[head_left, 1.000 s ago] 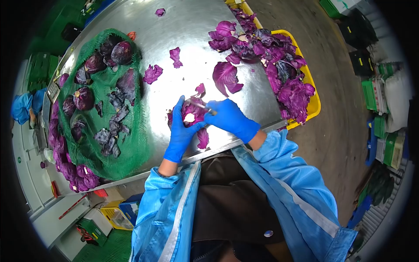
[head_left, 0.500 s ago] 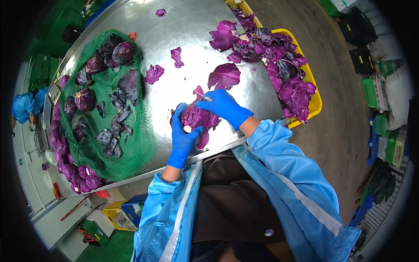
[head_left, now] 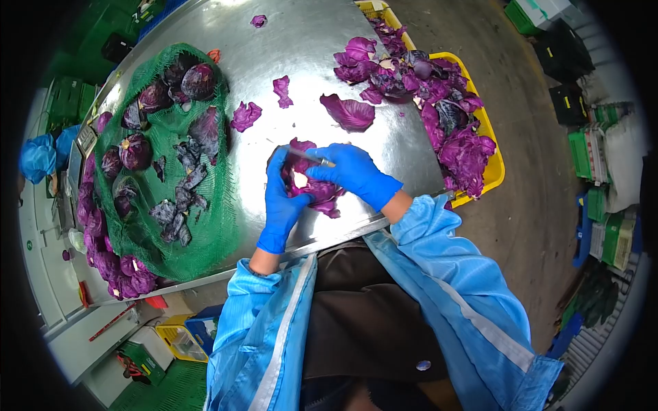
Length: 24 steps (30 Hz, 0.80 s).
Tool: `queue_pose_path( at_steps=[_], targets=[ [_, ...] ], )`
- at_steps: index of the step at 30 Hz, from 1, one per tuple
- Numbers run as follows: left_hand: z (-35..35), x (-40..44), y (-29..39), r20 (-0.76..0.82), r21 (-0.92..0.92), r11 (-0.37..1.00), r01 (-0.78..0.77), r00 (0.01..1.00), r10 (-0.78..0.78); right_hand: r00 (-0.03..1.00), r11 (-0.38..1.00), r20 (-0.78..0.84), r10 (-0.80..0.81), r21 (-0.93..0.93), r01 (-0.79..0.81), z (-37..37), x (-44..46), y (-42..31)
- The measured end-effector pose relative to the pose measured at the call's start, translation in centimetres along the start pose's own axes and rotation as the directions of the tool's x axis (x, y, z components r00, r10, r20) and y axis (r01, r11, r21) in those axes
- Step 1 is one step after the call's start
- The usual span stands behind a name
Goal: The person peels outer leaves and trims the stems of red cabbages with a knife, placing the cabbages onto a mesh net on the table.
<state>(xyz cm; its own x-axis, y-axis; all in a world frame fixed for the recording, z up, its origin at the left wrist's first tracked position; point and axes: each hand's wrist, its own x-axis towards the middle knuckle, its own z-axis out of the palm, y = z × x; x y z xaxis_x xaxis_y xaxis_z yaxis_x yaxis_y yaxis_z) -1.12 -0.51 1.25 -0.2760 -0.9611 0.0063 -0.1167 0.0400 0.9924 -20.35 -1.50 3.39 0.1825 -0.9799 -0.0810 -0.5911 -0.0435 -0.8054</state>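
A purple cabbage (head_left: 317,188) with a pale cut stem lies near the front edge of the metal table (head_left: 274,41). My left hand (head_left: 279,205), in a blue glove, grips the cabbage from its left side. In my blue-gloved right hand (head_left: 349,172) is a small knife (head_left: 308,157), its blade pointing left across the top of the cabbage. The fingers of that hand are also close to the cabbage. Beyond my hands lies a loose purple leaf (head_left: 348,113). Smaller leaf pieces (head_left: 245,116) are scattered farther left.
Green netting (head_left: 154,233) with dark cabbages and leaf scraps covers the left part. More cabbages (head_left: 103,240) line the left edge. A yellow crate (head_left: 495,161) heaped with purple leaves stands at the right. A co-worker in blue (head_left: 40,159) is at the far left.
The cabbage has turned so its pale stem faces up again. My right hand has come down and closer to it with the knife. The loose leaf beyond has shifted and turned.
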Motion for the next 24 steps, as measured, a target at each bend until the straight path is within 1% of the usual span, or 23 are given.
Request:
queue_pose_path(
  at_steps=[2,3,4,5,6,8,9,10,11,12,13,14,15,16,17,18,19,20,21,22,23,24],
  targets=[
    [0.1,-1.2,0.4,-0.116,-0.011,0.989,0.149,0.982,-0.149,0.981,0.974,-0.09,0.17,0.165,-0.154,0.5,-0.8,1.4],
    [0.6,-1.6,0.4,-0.125,-0.041,0.979,0.2,0.971,-0.203,0.981,0.973,-0.09,0.174,0.169,-0.157,0.7,-1.2,1.7],
    [1.7,-1.9,0.0,-0.135,-0.073,0.966,0.25,0.957,-0.258,0.98,0.942,-0.086,0.182,0.302,-0.148,1.3,-1.7,2.4],
    [2.8,-2.0,-0.8,-0.106,-0.153,0.969,0.194,0.972,-0.212,0.979,0.894,-0.079,0.186,0.427,-0.135,1.8,-2.0,3.4],
    [3.2,-2.1,-1.3,-0.167,0.123,0.984,0.126,0.98,-0.105,0.98,0.894,-0.074,0.185,0.428,-0.136,2.7,-2.2,5.5],
    [3.0,-1.3,-1.5,-0.132,0.163,0.972,0.171,0.98,-0.15,0.944,0.771,-0.152,0.292,0.622,-0.138,3.4,-2.7,9.9],
    [3.1,-1.0,-1.3,-0.136,0.159,0.973,0.168,0.98,-0.147,0.922,0.944,-0.214,0.324,0.01,-0.329,-0.4,-3.3,7.3],
    [3.0,-0.6,-0.7,-0.072,0.118,0.979,0.164,0.985,-0.157,0.943,0.921,-0.178,0.281,-0.224,-0.317,-1.3,-3.6,6.4],
    [3.0,-0.3,-0.3,-0.006,0.077,0.983,0.165,0.986,-0.165,0.952,0.932,-0.179,0.249,-0.225,-0.286,-1.6,-3.6,5.3],
    [3.0,-0.1,0.0,-0.006,0.077,0.983,0.167,0.986,-0.167,0.959,0.94,-0.177,0.22,-0.224,-0.257,-1.6,-3.8,4.0],
    [3.0,0.4,0.2,-0.004,0.033,0.98,0.196,0.981,-0.196,0.974,0.955,-0.171,0.15,-0.231,-0.188,-1.9,-4.1,2.4],
    [3.1,1.1,0.2,0.0,-0.013,0.975,0.222,0.975,-0.222,0.991,0.943,-0.126,0.052,-0.32,-0.09,-1.9,-4.2,1.6],
    [2.7,1.9,0.5,0.031,0.015,0.961,0.275,0.961,-0.276,0.995,0.927,-0.088,0.038,-0.37,-0.068,-1.4,-4.1,1.3],
    [2.6,2.1,0.9,0.031,0.015,0.962,0.272,0.962,-0.273,0.998,0.908,-0.05,0.023,-0.418,-0.042,-1.0,-4.0,1.0],
    [2.5,2.5,1.5,0.076,0.035,0.944,0.328,0.941,-0.33,0.999,0.886,-0.047,0.004,-0.463,-0.025,-0.6,-3.9,1.3],
    [2.5,2.9,2.2,0.117,0.058,0.923,0.381,0.915,-0.385,0.999,0.884,-0.051,0.0,-0.467,-0.024,-0.8,-3.7,1.1],
    [2.7,2.8,2.1,0.088,0.091,0.933,0.347,0.931,-0.355,0.999,0.876,-0.01,0.046,-0.481,-0.045,-0.9,-3.6,0.9],
    [2.7,2.9,1.6,0.088,0.09,0.933,0.348,0.931,-0.355,0.995,0.867,0.031,0.094,-0.494,-0.066,-1.0,-3.5,0.8],
    [2.8,2.9,1.2,0.097,0.065,0.942,0.331,0.937,-0.336,0.999,0.879,-0.004,0.042,-0.475,-0.039,-0.7,-3.4,0.8],
    [2.9,2.9,0.9,0.105,0.039,0.948,0.315,0.942,-0.317,0.999,0.879,0.0,0.045,-0.475,-0.04,-0.7,-3.3,0.7],
    [2.9,2.7,0.8,0.105,0.038,0.948,0.317,0.942,-0.319,0.99,0.876,0.045,0.133,-0.472,-0.097,-0.8,-3.0,0.5],
    [3.0,2.5,1.1,0.09,0.109,0.955,0.276,0.954,-0.286,0.971,0.868,0.091,0.22,-0.472,-0.153,-1.0,-2.7,0.1]
  ],
)
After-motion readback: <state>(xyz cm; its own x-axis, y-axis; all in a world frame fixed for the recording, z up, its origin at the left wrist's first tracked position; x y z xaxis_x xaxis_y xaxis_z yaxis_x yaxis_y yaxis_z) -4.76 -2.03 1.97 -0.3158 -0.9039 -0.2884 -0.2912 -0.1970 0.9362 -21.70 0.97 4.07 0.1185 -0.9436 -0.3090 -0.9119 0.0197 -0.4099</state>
